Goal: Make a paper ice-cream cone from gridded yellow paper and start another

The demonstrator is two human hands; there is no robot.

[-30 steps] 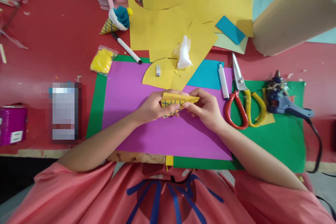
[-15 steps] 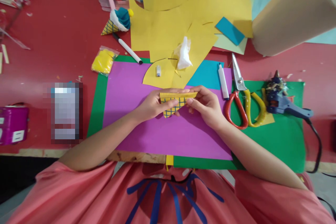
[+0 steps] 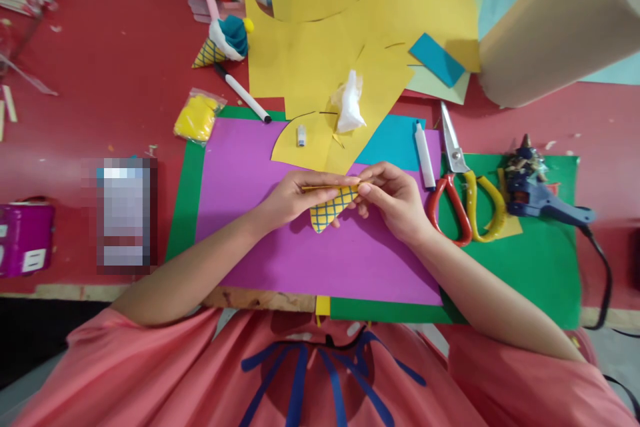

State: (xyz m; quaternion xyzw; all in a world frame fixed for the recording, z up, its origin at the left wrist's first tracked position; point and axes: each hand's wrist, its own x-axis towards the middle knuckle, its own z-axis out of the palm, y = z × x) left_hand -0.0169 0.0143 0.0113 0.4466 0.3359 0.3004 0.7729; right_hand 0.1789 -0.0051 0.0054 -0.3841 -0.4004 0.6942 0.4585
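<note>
Now holds the paper cone above the purple sheet, about midway between its left and right edges. Grips the cone's left side between thumb and fingers of the left hand; pinches its top right corner with the right hand. Compared with half a second ago, hides the plain top band almost wholly and dips the point toward the sheet's near edge. Probably means a tilt for handling the rim, with shaping unfinished.
</note>
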